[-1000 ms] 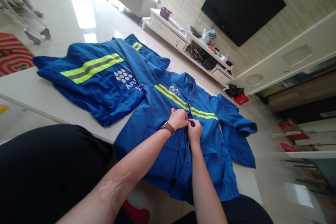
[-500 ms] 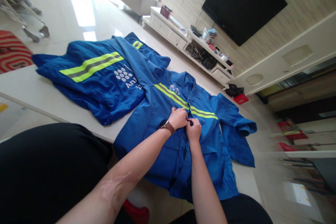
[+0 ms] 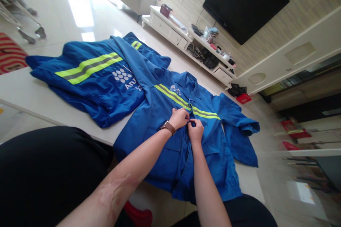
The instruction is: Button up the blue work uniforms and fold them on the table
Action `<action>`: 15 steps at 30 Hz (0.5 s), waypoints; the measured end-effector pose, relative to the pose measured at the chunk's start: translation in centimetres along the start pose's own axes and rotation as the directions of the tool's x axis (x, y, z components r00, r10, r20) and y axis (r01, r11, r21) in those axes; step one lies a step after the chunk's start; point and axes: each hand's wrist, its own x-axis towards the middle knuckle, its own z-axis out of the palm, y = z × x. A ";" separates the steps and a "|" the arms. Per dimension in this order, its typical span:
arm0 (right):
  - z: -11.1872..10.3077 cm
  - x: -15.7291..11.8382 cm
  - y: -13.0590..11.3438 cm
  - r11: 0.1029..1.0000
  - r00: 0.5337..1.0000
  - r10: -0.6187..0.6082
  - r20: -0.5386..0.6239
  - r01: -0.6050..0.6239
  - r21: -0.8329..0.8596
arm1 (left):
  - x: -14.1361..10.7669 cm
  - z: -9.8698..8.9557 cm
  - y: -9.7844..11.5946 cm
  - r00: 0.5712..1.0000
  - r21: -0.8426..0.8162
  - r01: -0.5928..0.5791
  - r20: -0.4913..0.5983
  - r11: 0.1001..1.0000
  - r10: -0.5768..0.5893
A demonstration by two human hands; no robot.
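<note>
A blue jacket with yellow-green and grey stripes lies front side up, its collar away from me and its hem hanging over the near table edge. My left hand, with a watch on the wrist, pinches the jacket's front edge just below the chest stripe. Right beside it, my right hand has its fingers closed on the same front opening. Whatever small part of the placket sits between the fingertips is hidden. To the left, a second blue garment with a wide stripe and white lettering lies partly under the jacket's sleeve.
The garments rest on a white table. Beyond it are a white TV cabinet with several small items and a black television on the wall. A red striped box is at the left, and a red object lies below the table.
The view has shifted slightly. Both hands stay at the jacket's front, with their fingertips a little closer together.
</note>
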 end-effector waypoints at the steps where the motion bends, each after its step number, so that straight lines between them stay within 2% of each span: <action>1: 0.0 0.0 0.0 1.000 1.000 0.004 0.000 -0.004 0.000 | 0.0 0.0 0.0 1.000 0.004 0.000 0.007 1.000 0.000; 8: 0.0 0.1 0.0 1.000 1.000 -0.006 -0.008 0.006 0.009 | 0.0 -0.3 0.3 0.998 0.057 -0.031 0.061 0.998 0.027; 15: 0.0 -0.1 -0.4 0.997 1.000 0.002 0.027 0.000 -0.082 | -0.2 -0.7 0.8 0.997 0.105 -0.036 0.068 0.994 0.029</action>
